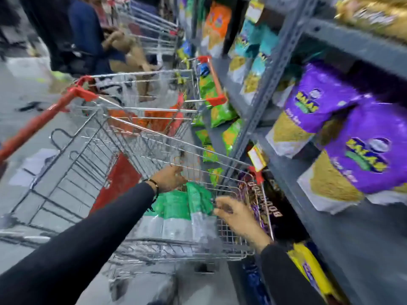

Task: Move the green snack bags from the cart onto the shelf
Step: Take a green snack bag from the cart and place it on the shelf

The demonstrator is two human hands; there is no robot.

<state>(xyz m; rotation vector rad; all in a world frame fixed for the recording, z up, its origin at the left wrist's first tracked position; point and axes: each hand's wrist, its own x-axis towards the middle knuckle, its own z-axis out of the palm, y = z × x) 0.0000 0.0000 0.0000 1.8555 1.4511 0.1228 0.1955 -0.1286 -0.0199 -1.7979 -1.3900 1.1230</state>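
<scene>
Several green snack bags (176, 208) with clear lower halves lie in the basket of the wire cart (136, 137) in front of me. My left hand (169, 178) reaches deep into the basket, and its fingers curl on the top edge of the green bags. Over the cart's right side, my right hand (237, 219) has its fingers spread, the tips touching the right edge of the bags. The grey metal shelf (352, 249) stands directly to the right of the cart. The picture is blurred by motion.
Purple snack bags (319, 102) fill the shelf at right, and green-yellow bags (222, 113) sit further along. A second cart (154, 73) with orange packs stands ahead. Beyond it a person in dark clothes (88, 29) blocks the aisle. Yellow packs (312, 269) lie low beside me.
</scene>
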